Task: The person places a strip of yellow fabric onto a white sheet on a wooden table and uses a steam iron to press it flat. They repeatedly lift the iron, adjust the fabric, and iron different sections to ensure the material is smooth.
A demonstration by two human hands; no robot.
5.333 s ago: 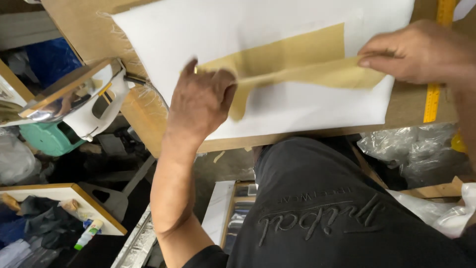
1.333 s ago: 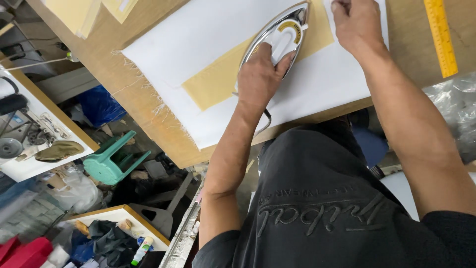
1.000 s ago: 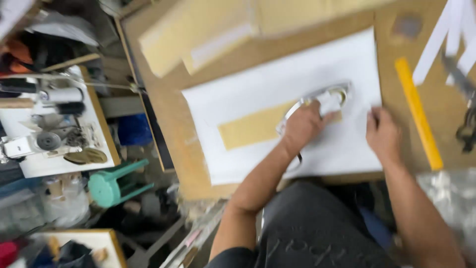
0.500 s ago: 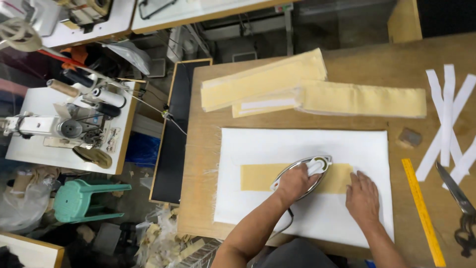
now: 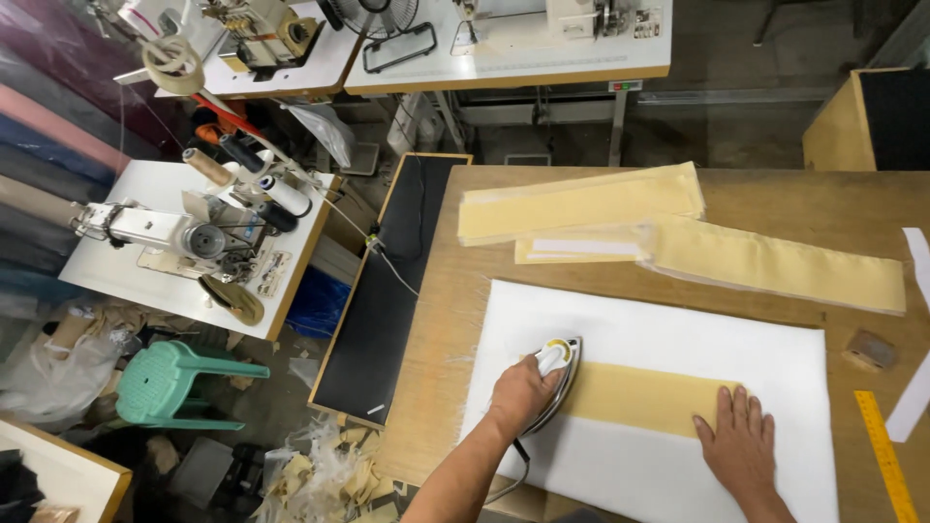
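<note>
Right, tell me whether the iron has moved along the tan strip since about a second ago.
Yes. The iron has slid to the left end of the tan fabric strip, away from the right hand pressing the strip's other end; before, it sat nearer that hand.

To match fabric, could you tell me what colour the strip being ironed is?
Pale yellow-tan strip, clearest in the head view.

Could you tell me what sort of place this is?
Most likely a sewing workshop: industrial sewing machines on white tables, thread cones, and a left hand ironing a tan fabric strip with an iron.
</note>
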